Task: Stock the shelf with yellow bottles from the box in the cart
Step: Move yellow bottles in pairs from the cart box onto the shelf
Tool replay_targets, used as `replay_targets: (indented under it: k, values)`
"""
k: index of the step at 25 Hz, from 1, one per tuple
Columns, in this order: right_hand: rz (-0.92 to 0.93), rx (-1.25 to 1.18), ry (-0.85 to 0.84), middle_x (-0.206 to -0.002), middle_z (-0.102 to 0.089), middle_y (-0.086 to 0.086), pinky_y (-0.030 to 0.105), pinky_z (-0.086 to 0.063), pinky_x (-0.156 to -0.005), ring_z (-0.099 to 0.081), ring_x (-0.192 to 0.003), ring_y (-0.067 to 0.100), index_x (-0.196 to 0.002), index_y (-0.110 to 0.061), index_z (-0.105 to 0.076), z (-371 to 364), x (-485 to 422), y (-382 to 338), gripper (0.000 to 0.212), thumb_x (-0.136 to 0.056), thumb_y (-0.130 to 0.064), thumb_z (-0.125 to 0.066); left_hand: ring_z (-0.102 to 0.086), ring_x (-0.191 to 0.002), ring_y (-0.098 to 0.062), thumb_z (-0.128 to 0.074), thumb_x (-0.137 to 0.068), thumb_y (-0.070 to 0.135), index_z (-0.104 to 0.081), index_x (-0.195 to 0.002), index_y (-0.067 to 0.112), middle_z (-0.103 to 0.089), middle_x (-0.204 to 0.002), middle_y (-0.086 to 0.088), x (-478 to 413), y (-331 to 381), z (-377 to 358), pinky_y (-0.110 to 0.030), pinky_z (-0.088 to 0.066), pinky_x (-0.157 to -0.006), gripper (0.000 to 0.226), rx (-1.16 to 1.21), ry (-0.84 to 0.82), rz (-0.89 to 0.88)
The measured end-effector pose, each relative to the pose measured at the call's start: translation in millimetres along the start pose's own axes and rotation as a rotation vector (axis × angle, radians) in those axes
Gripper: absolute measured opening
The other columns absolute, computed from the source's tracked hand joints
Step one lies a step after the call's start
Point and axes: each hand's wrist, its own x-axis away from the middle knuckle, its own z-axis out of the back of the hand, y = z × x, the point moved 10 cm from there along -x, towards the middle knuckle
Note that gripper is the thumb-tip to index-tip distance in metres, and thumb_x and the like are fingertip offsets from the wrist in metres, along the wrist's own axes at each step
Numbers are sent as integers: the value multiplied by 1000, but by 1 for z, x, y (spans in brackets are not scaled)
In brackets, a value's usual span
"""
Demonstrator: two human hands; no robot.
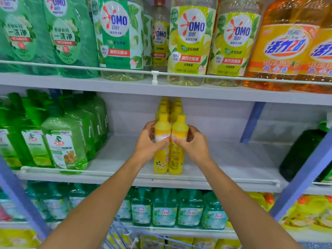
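Observation:
Two yellow bottles stand side by side at the front of the middle shelf (224, 169). My left hand (148, 141) grips the left yellow bottle (161, 159) around its upper body. My right hand (193, 143) grips the right yellow bottle (177, 159) the same way. Behind them, two rows of more yellow bottles (169, 108) run toward the back of the shelf. The box is out of view.
Green detergent bottles (62, 141) fill the middle shelf's left side; a dark green bottle (301, 153) stands at its right. Large OMO bottles (188, 42) line the shelf above, teal bottles (165, 207) the shelf below. A blue wire cart edge (122, 236) shows at the bottom.

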Motion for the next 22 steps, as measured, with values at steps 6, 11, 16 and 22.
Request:
replay_targets:
  k: [6, 11, 16, 22]
  values:
    - [-62, -208, -77, -120, -73, 0, 37, -56, -97, -70, -111, 16, -128, -13, -62, -15, 24, 33, 52, -81, -6, -83, -66, -100, 4, -87, -77, 19, -57, -125, 28, -69, -113, 14, 30, -51, -10, -13, -53, -81, 58, -22, 33, 69]
    - [-87, -148, 44, -114, -73, -6, 16, -55, -87, -69, -100, -2, -126, -20, -61, -16, 32, 33, 55, -78, -16, -87, -69, -97, 1, -87, -76, 29, -62, -124, 25, -74, -110, 10, 24, -60, -3, -23, -58, -86, 55, -56, -36, 109]
    - [-92, 16, 200, -108, -70, -14, 7, -50, -75, -66, -95, -3, -122, -23, -61, -16, 43, 27, 63, -69, -41, -91, -68, -99, 2, -88, -73, 35, -63, -124, 25, -73, -111, 13, 26, -58, 7, -18, -56, -84, 57, -90, -49, 111]
    - [-154, -84, -21, -121, -69, -11, 23, -56, -92, -66, -109, 4, -131, -25, -58, -31, 41, 47, 61, -78, -36, -86, -68, -89, 6, -93, -69, 25, -64, -114, 20, -73, -102, 11, 34, -56, 8, -10, -53, -73, 53, -67, 53, 129]
